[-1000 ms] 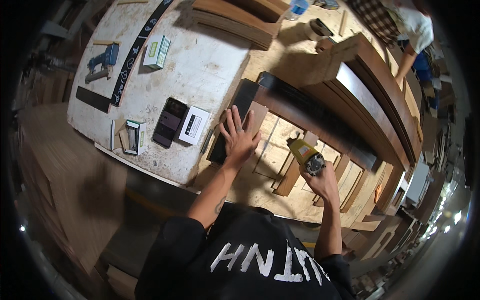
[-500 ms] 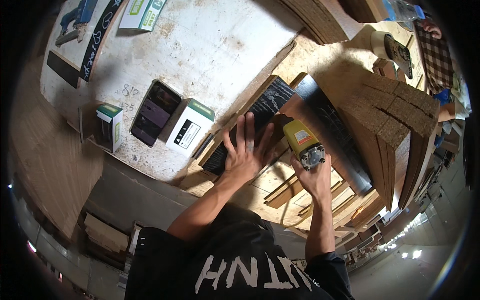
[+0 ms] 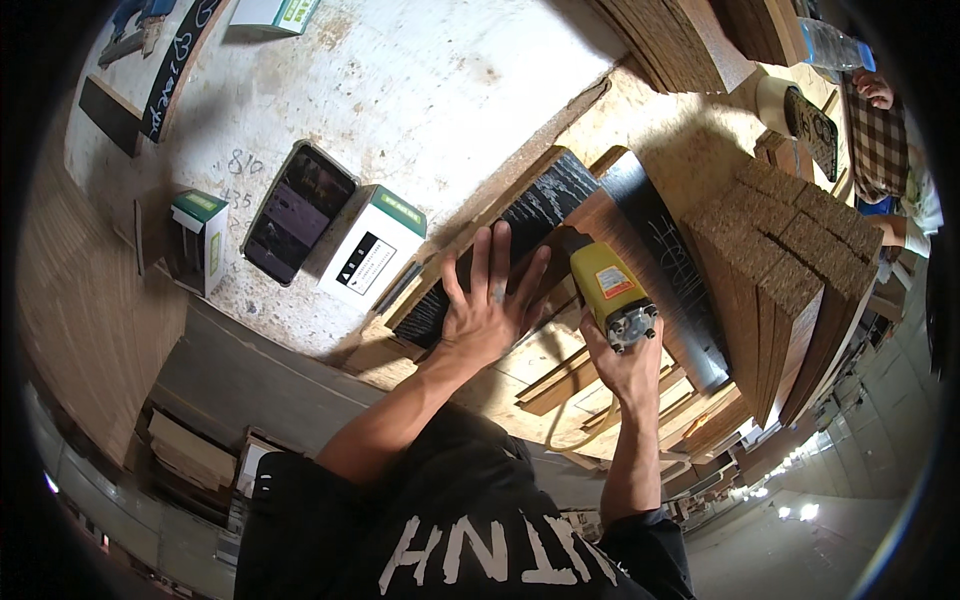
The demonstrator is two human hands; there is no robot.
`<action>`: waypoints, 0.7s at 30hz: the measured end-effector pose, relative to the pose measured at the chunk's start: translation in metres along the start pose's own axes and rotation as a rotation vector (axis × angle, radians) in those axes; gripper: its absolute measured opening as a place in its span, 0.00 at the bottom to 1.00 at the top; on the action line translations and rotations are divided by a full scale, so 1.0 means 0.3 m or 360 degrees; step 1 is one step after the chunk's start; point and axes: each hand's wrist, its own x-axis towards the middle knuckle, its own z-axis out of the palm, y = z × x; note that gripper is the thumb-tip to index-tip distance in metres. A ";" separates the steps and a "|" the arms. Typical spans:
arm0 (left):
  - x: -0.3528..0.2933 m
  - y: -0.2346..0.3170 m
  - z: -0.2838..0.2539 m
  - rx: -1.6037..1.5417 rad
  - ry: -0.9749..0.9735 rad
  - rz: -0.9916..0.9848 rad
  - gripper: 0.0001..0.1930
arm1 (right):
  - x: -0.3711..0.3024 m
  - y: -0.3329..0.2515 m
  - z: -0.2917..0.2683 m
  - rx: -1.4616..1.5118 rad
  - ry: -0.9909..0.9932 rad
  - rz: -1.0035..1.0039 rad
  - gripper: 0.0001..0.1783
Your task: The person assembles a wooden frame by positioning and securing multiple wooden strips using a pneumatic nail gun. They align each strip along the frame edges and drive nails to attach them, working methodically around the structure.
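Observation:
With fingers spread, my left hand (image 3: 484,305) lies flat across a black-faced wooden board (image 3: 553,190), near where it meets a brown wood-grain piece (image 3: 608,228). My right hand (image 3: 625,365) is closed around the handle of a yellow air nail gun (image 3: 606,281). The gun's nose points toward the joint of the pieces, just right of my left fingertips; the exact contact spot is hidden. A second black board (image 3: 655,215) with pale scribbled marks runs along the far side of the brown piece. A thin hose (image 3: 553,432) shows below the gun.
Stacked boards (image 3: 790,245) rise close on the right, more boards (image 3: 680,40) behind. On the white tabletop (image 3: 400,110) lie a phone (image 3: 298,213), a white-green box (image 3: 375,250) and a smaller box (image 3: 200,240). Another person's hand (image 3: 874,90) shows far right, near a plastic bottle (image 3: 835,45).
The whole view has shifted slightly. My left hand stays flat on the black board and my right hand still grips the nail gun at nearly the same spot.

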 end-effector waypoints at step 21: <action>-0.005 -0.007 0.000 -0.0105 -0.0033 0.0037 0.51 | -0.478 0.140 0.064 0.0263 0.0093 0.0423 0.27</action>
